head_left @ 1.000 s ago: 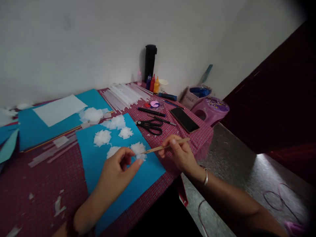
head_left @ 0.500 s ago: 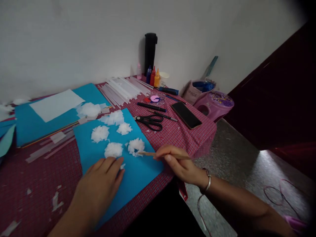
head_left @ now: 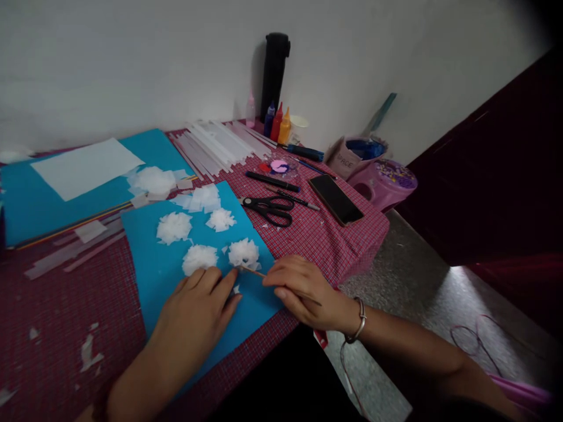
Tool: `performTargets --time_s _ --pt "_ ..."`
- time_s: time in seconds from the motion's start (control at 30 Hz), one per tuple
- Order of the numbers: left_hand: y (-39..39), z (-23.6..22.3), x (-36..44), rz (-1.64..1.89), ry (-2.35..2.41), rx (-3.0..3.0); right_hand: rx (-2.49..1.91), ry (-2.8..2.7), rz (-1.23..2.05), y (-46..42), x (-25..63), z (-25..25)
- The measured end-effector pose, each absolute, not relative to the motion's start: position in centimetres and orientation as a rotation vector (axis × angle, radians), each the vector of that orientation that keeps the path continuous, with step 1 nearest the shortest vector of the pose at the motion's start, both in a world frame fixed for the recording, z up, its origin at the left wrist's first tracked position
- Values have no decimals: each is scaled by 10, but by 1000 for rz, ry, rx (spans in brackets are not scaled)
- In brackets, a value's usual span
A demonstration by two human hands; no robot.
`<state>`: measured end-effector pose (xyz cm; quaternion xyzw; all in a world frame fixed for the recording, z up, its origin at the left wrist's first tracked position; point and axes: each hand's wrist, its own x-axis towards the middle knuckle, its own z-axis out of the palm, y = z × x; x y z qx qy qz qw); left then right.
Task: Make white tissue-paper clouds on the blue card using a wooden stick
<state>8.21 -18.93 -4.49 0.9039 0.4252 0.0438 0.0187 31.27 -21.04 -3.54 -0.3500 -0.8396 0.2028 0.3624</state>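
Note:
My right hand [head_left: 303, 290] pinches a thin wooden stick [head_left: 254, 271]. The stick's tip meets the lower edge of a round white tissue-paper tuft [head_left: 243, 251] on a blue sheet [head_left: 149, 258]. My left hand [head_left: 197, 305] lies palm down on the sheet, fingers stretched out, with the index fingertip close to the stick's tip. Just above its knuckles sits another white tuft [head_left: 200, 258], partly covered by the fingers. Farther up the sheet are a larger tuft [head_left: 174, 227] and a smaller one [head_left: 221, 220]. Loose tissue squares [head_left: 204, 198] lie at the sheet's top edge.
Right of the sheet lie black scissors [head_left: 268, 208], pens [head_left: 272, 180] and a phone [head_left: 336, 199]. Paper strips [head_left: 220, 146], small paint bottles [head_left: 277, 124] and a black bottle [head_left: 273, 76] are at the back. Another blue sheet [head_left: 26, 181] bears white paper. A pink stool [head_left: 380, 184] stands beyond the table.
The stick's tip has moved from the tuft's ragged gap to its lower edge, and the gap looks smaller. My left hand has shifted right, towards the tip. The camera view has shifted slightly.

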Motion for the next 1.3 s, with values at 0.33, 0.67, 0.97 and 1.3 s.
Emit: performTargets --time_s 0.33,0.67,0.97,1.3 --pt "-191 -56 85 267 1205 2977 -959 -2425 410 -211 317 -43" --pt "-186 -47 67 470 1222 2607 -958 -2433 464 -210 321 -49" --pt "-158 -22 100 216 1607 2027 -950 -2267 637 -210 324 -50" --pt "-148 -30 85 202 1578 2134 -963 -2309 615 -209 326 -52"
